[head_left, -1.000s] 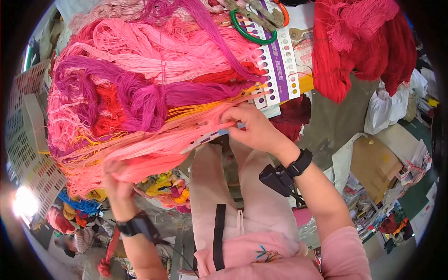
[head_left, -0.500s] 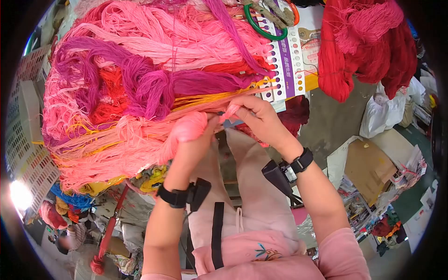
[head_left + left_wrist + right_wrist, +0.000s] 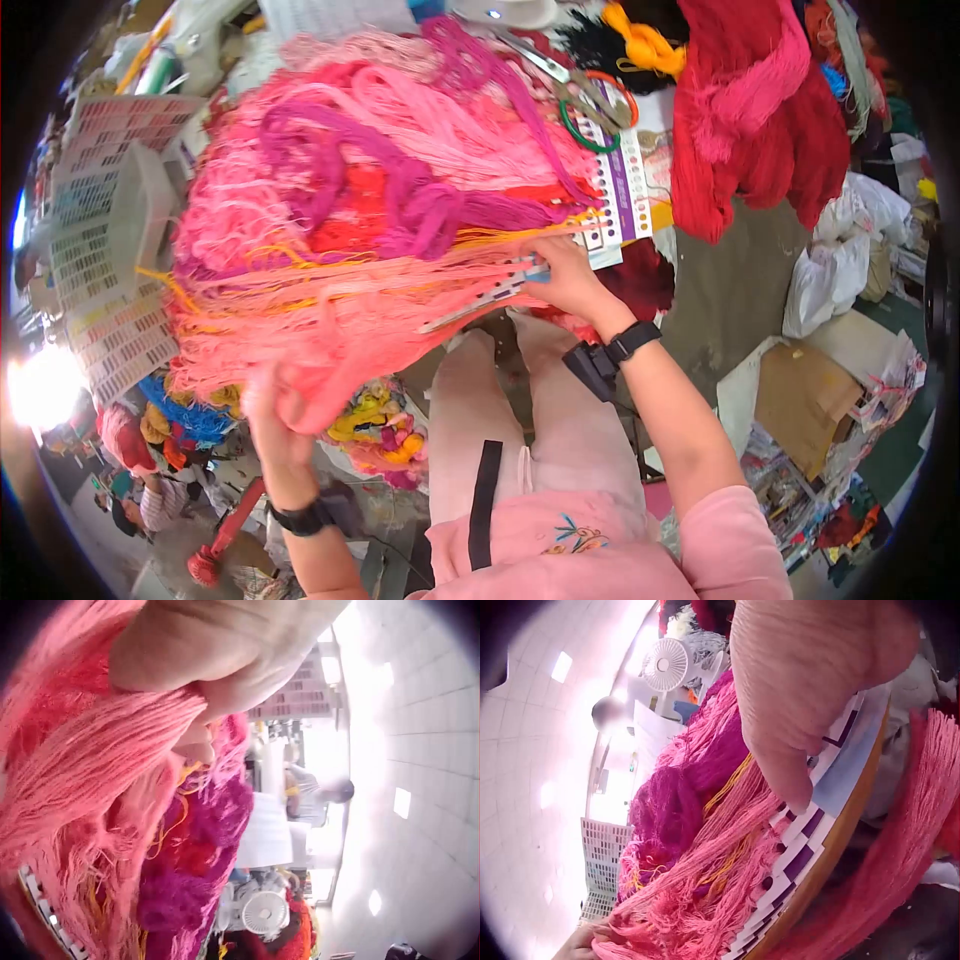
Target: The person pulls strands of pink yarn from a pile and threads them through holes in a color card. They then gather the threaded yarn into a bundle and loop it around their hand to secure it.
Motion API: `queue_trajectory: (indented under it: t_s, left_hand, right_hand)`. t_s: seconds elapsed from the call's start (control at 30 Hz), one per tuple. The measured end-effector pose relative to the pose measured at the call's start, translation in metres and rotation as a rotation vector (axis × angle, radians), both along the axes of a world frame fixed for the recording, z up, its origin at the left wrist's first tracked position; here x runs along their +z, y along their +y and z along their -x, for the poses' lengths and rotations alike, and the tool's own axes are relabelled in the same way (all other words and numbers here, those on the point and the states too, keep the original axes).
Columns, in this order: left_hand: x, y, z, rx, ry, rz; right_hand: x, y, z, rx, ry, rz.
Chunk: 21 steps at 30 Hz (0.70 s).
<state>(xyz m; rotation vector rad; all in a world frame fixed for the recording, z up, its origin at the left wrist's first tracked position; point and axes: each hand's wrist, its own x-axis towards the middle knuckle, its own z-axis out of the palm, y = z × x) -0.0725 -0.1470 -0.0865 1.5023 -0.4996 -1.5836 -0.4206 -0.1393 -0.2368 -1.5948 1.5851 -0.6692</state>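
Note:
Coral pink thread stretches in long strands between the two hands, along the near edge of a big heap of skeins. At the left, the left hand grips a bundle of it; in the left wrist view the strands fan out from under the curled fingers. The right hand pinches the thread at a white card with holes, thumb down on the card's edge and other fingers mostly hidden. Another pink length hangs beyond the table edge in the right wrist view.
Purple skeins lie over the pink heap. Scissors with ring handles rest at the back, near a purple-and-white hole card. Red skeins hang at the right. A colour chart stands at the left.
The left hand came in beside the right with a bunched pink bundle, then swung back out left, drawing the strands long. The right hand stayed near the card's edge.

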Motion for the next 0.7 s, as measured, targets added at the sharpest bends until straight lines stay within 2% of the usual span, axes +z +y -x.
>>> queue_trajectory:
  t_s: [0.07,0.13,0.2,0.23,0.3,0.33,0.4,0.47,0.53,0.6,0.67,0.7]
  left_hand:
    - [0.017,0.031,0.012,-0.116,0.369,-0.065]
    - [0.032,0.046,0.049,-0.044,0.213,-0.022]
    - [0.036,0.053,0.052,-0.198,0.374,0.12]
    - [0.043,0.056,0.055,-0.171,0.379,0.129]
    - [0.057,0.059,0.057,-0.177,0.573,0.04]
    - [0.062,0.063,0.053,-0.161,0.583,0.064]
    - [0.069,0.072,0.044,-0.332,0.577,0.112]
    - [0.078,0.081,0.035,-0.336,0.553,0.174]
    - [0.087,0.086,0.024,-0.246,0.709,0.168]
    - [0.09,0.096,0.012,-0.198,0.769,0.182]
    - [0.093,0.104,0.004,-0.178,0.783,0.206]
    - [0.094,0.108,0.001,-0.154,0.597,0.209]
  right_hand:
    - [0.019,0.003,-0.005,0.004,0.043,0.046]
    - [0.043,0.009,-0.029,0.024,0.077,0.076]
    - [0.088,0.019,-0.059,-0.025,-0.128,0.108]
    - [0.121,0.024,-0.078,-0.055,-0.244,-0.058]
    - [0.167,0.035,-0.111,0.014,-0.419,-0.157]
    - [0.179,0.043,-0.129,-0.019,-0.63,-0.272]
    - [0.23,0.042,-0.16,-0.002,-0.853,-0.57]
    - [0.237,0.051,-0.174,0.023,-0.867,-0.603]
    - [0.243,0.058,-0.184,0.051,-0.879,-0.632]
    - [0.248,0.066,-0.188,-0.054,-1.015,-0.706]
    - [0.255,0.074,-0.196,-0.067,-1.038,-0.69]
    - [0.261,0.077,-0.201,-0.103,-1.052,-0.683]
